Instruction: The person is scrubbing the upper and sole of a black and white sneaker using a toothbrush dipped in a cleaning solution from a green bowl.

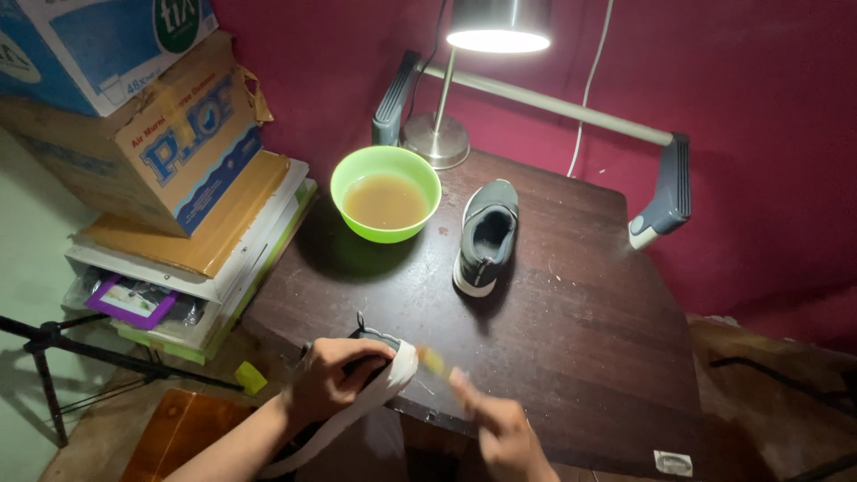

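Left hand (pixel 335 375) clamped round the grey white-soled sneaker (pixel 379 379) at near desk (pixel 571 339) edge, right hand (pixel 500 428) closed on a blurred small yellowish brush (pixel 432 359) at its sole; judging: scrubbing underway, w/ 2nd grey sneaker (pixel 486 236) beside green plastic bowl of murky brown water (pixel 386 195) left.

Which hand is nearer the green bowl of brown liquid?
Left. The left hand, gripping a grey, white-soled shoe at the table's near edge, lies below the round green plastic bowl. The right hand, holding something small and blurred, is farther right.
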